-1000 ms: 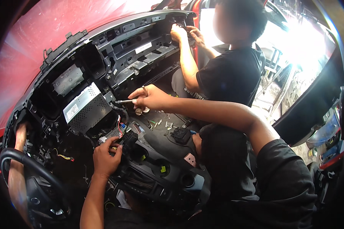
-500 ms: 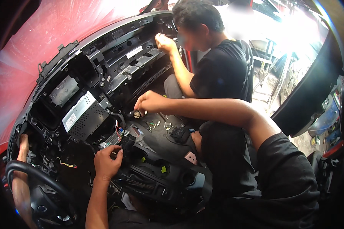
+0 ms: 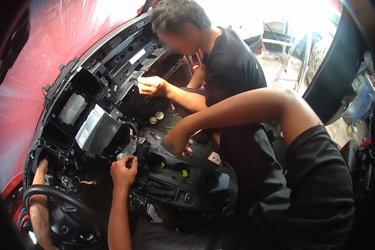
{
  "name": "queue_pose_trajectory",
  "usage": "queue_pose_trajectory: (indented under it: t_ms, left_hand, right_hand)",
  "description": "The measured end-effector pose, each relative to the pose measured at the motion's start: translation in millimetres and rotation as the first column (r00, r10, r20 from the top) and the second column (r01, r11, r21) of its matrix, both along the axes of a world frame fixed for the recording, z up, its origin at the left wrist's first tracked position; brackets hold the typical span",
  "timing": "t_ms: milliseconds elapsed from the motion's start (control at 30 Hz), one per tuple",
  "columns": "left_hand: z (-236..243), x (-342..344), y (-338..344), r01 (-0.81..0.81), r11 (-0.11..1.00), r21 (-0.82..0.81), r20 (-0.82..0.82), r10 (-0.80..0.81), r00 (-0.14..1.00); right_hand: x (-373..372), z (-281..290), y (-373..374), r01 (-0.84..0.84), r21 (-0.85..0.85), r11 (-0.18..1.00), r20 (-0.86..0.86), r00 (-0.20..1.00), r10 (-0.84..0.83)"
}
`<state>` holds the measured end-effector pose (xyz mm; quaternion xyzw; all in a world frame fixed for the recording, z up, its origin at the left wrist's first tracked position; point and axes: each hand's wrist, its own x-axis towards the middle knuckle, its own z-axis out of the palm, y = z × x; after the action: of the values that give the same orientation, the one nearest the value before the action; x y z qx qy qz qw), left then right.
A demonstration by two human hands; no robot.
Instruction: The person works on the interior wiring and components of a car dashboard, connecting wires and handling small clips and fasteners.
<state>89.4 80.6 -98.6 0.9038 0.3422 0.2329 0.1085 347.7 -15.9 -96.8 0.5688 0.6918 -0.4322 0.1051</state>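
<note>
My left hand (image 3: pixel 124 171) is closed, thumb and forefinger together, beside the black module (image 3: pixel 143 151) and the wiring plugs (image 3: pixel 132 141) at the head of the centre console (image 3: pixel 162 185). Whatever sits between those fingertips is too small to make out. Over the console's far side, my right hand (image 3: pixel 178 141) points down with its fingers curled and partly blurred. Something dark shows at its fingertips, but I cannot tell what. A pink block with holes (image 3: pixel 214 158) lies just right of that hand.
A silver perforated metal unit (image 3: pixel 96 132) sits in the stripped dashboard (image 3: pixel 106 68). Two small round containers (image 3: pixel 156 117) stand beyond my right hand. A co-worker (image 3: pixel 233 62) crouches opposite, hand raised. Another person's arm (image 3: pixel 39 208) reaches past the steering wheel (image 3: pixel 62 196).
My right hand has left a small round container and moved nearer and to the right, down beside the console. The co-worker leans in, hand lowered toward the dashboard's middle. My view has shifted.
</note>
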Motion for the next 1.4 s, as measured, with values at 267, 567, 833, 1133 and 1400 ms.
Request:
queue_pose_trajectory:
  t_ms: [267,567,833,1133,1400]
  left_hand:
    - [6,4,1,-0.031,0.998,-0.061,-0.064,0.027,0.998]
    - [6,23,-32,0.487,0.847,-0.214,0.206,-0.448,0.87]
    - [-10,14,1,0.278,0.78,-0.56,0.278,-0.138,0.95]
    - [-8,20,11,0.276,0.731,-0.624,0.345,-0.059,0.937]
    - [-12,23,-10,0.262,0.821,-0.507,0.234,-0.161,0.959]
  right_hand:
    - [56,8,-66,-0.048,-0.006,0.999,0.245,0.968,0.048]
    - [-46,46,-4,0.495,0.228,0.839,-0.653,0.716,-0.246]
    - [-60,28,20,0.601,-0.141,0.787,-0.813,0.384,-0.439]
    - [-42,10,8,0.669,-0.079,0.739,-0.719,0.475,-0.508]
    - [-46,7,-21,0.714,0.046,0.698,-0.71,0.515,-0.48]
